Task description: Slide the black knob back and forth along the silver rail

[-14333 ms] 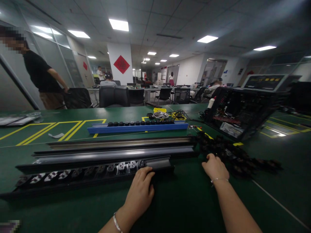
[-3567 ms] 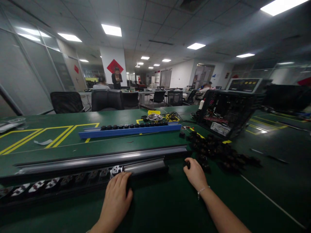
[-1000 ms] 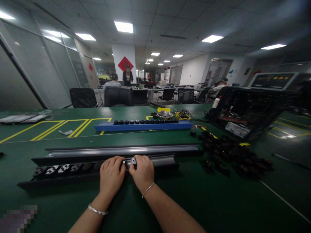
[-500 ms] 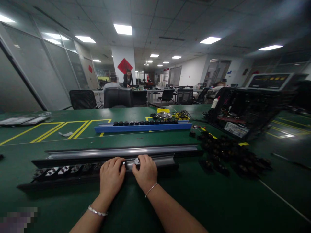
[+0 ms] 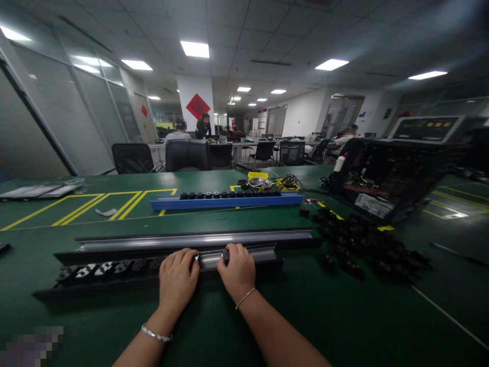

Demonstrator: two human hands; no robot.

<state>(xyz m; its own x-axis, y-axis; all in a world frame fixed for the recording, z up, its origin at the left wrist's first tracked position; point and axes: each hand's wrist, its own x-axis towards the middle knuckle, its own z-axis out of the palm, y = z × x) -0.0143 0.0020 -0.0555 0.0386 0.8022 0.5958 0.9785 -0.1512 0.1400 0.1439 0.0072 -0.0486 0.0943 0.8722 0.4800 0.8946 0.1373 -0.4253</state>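
Observation:
A black rail (image 5: 244, 262) with a metallic channel lies in front of me. Along its left part sits a row of small black socket-like modules (image 5: 103, 269), some with shiny faces. My left hand (image 5: 179, 278) is curled over the rail at the right end of this row, closed on a module whose edge just shows by the fingertips. My right hand (image 5: 237, 270) pinches another black module (image 5: 225, 256) over the rail's channel, a short bare stretch away from the left hand. The fingers hide most of both pieces.
Behind lies a second black rail (image 5: 191, 239), then a blue rail (image 5: 225, 202) carrying several modules. A pile of black modules (image 5: 367, 242) spreads at the right, before an open black equipment case (image 5: 367, 178). A metal dish (image 5: 260, 182) and cables stand farther back.
My right hand has shifted a little to the right along the rail with its module, widening the gap between the hands. The left hand stays at nearly the same spot on the rail.

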